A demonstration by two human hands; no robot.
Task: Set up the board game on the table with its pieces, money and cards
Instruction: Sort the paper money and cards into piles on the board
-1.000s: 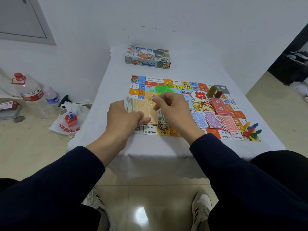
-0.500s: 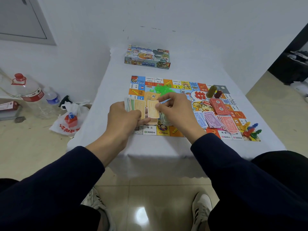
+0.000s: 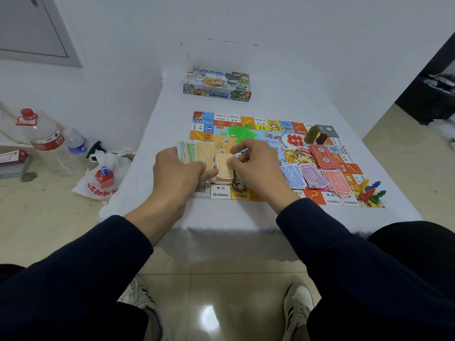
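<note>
The orange note (image 3: pixel 224 166) has dropped from the right hand's (image 3: pixel 256 168) raised pinch a second ago onto the small orange stack just below its curled fingertips, which still pinch its edge. Left hand (image 3: pixel 178 173) keeps its fist around the fanned wad of money (image 3: pixel 194 152), thumb on top. Both hover over the board (image 3: pixel 270 134); sorted notes (image 3: pixel 317 177) lie right of the right wrist.

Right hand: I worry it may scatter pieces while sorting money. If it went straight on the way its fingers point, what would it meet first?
The right hand points up and left across the board. First it would probably meet the orange cards, then the green pieces; depth is unclear.
</note>
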